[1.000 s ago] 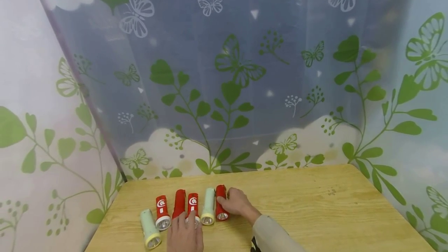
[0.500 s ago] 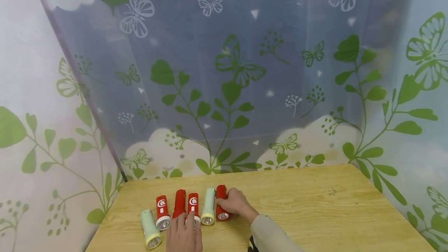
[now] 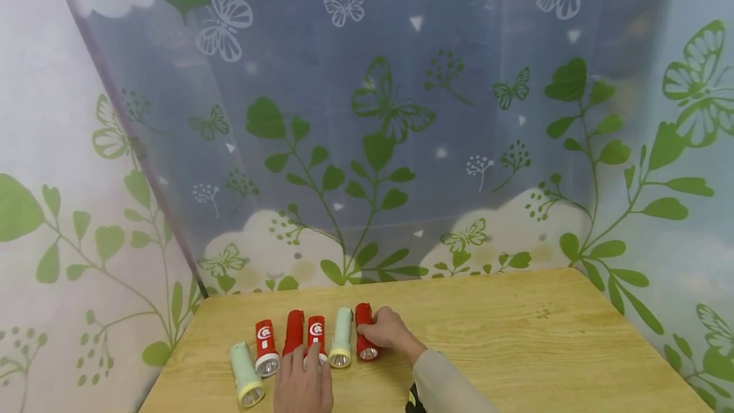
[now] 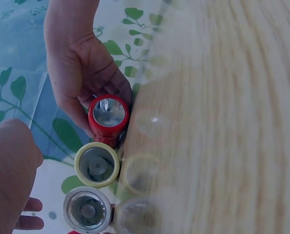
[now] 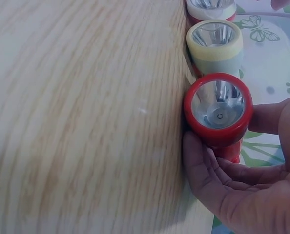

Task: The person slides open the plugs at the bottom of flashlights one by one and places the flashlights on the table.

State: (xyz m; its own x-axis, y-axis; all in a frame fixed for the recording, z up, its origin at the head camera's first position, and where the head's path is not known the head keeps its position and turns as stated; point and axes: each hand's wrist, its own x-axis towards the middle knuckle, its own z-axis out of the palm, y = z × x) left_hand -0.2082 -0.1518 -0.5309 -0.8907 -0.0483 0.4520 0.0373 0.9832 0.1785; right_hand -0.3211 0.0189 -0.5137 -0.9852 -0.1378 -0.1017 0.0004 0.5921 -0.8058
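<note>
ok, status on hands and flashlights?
Right hand grips rightmost flashlight. Left hand over the two middle reds, contact unclear. Green flashlight close beside the gripped one, nothing visibly blocking.

"What is gripped by the right hand?"
"A red flashlight, lens end turned toward the camera."
"And beyond?"
"A yellow-rimmed flashlight and a white-rimmed flashlight are lined up."

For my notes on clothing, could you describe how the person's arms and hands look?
The left hand and right hand are without gloves. The right sleeve is pale beige; a black and yellow item beside it is unclear. No left sleeve shows.
</note>
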